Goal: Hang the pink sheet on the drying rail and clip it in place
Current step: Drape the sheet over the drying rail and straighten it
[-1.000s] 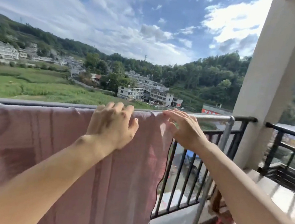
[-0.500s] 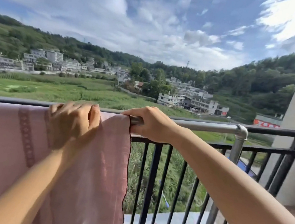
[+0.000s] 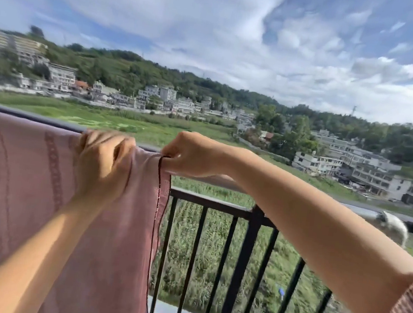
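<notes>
Head view: the pink patterned cloth sheet (image 3: 29,187) hangs over the grey metal drying rail (image 3: 364,211), whose long axis runs left to right. The left hand (image 3: 102,160) grips the sheet's top fold. The right hand (image 3: 192,154), just beside it, pinches the dark-hemmed end corner. No clip shows and no writing is legible.

- Pink sheet (image 3: 29,187) draped over the drying rail (image 3: 236,183).
- Left hand (image 3: 101,165) grips its top.
- Right hand (image 3: 195,155) pinches its right edge.
- Black railing (image 3: 251,251) behind.
</notes>
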Demonstrator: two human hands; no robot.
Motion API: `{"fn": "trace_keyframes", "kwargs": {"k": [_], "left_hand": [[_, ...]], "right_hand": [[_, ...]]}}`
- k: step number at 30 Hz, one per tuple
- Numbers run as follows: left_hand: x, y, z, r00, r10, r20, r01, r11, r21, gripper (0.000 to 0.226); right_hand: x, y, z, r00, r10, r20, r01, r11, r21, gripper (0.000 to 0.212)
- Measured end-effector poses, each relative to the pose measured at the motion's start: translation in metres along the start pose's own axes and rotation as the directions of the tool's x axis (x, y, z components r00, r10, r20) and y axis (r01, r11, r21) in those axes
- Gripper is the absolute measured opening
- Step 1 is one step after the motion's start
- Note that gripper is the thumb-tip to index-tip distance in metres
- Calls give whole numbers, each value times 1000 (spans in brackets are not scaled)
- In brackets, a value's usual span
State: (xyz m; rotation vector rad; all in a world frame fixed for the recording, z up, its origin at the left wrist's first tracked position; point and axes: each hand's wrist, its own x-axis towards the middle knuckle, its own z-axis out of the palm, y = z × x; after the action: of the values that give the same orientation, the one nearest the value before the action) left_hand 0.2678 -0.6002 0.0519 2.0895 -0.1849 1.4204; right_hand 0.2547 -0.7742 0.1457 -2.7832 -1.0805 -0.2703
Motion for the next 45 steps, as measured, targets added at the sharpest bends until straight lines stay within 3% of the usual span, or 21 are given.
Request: {"fn": "trace_keyframes", "kwargs": {"k": [3, 4, 6, 7, 8, 10, 12, 14, 17, 22, 25, 28, 31, 33, 39, 41, 43, 45], "left_hand": [[-17, 21, -12, 981, -182, 59, 190, 886, -424, 33], [-26, 33, -19, 981, -191, 25, 179, 853, -489, 39], [-46, 58, -29, 994, -106, -17, 86, 883, -462, 46], [-55, 71, -33, 994, -102, 28, 104, 896, -432, 47], [-62, 80, -33, 987, -138, 87, 159, 926, -341, 50], [-67, 88, -25, 960, -250, 127, 252, 968, 1, 43], [-65, 92, -17, 926, -351, 138, 304, 911, 279, 39], [-61, 97, -5, 916, -375, 141, 308, 885, 350, 35], [-58, 112, 2, 934, -351, 62, 328, 914, 238, 15], [-56, 155, -7, 955, -295, -20, 294, 942, 159, 30], [-55, 202, -5, 967, -256, 13, 253, 960, 119, 25], [-63, 246, 6, 937, -280, 207, 282, 959, 22, 24], [-76, 270, 19, 897, -272, 349, 294, 956, -10, 34], [-81, 271, 25, 891, -291, 347, 312, 950, -6, 42], [-81, 281, 40, 881, -315, 352, 321, 946, 42, 28], [-81, 288, 44, 884, -305, 354, 288, 952, 102, 23], [-83, 292, 47, 889, -313, 333, 291, 950, 116, 23], [-88, 294, 48, 894, -305, 327, 283, 952, 114, 26]], "right_hand": [[7, 0, -7, 1000, -8, 22, 8, 1000, 3, 37], [8, 2, -9, 1000, -16, 27, 15, 1000, 5, 36], [7, 4, -13, 999, -29, 38, 29, 1000, -3, 33], [6, 5, -15, 998, -37, 48, 37, 999, -13, 31], [4, 5, -17, 997, -47, 59, 49, 999, -24, 30], [1, 4, -21, 994, -79, 73, 82, 995, -49, 28], [-3, 5, -22, 993, -103, 65, 107, 992, -64, 26], [-8, 10, -22, 990, -127, 59, 130, 990, -58, 27], [-18, 23, -25, 987, -153, 55, 156, 986, -55, 31], [-40, 50, -40, 976, -180, 125, 188, 981, -55, 45], [-60, 68, -58, 962, -180, 207, 198, 978, -69, 40], [-86, 93, -81, 922, -91, 376, 121, 991, -58, 30], [-111, 124, -91, 882, -47, 470, 36, 999, 33, 24], [-124, 141, -85, 919, -85, 386, 44, 993, 113, 24], [-142, 175, -55, 967, -125, 221, 66, 964, 257, 48], [-140, 183, -43, 961, -167, 220, 96, 949, 300, 36], [-140, 194, -27, 915, -264, 305, 83, 864, 497, 9], [-131, 202, 5, 855, -333, 397, -47, 714, 699, 29]]}}
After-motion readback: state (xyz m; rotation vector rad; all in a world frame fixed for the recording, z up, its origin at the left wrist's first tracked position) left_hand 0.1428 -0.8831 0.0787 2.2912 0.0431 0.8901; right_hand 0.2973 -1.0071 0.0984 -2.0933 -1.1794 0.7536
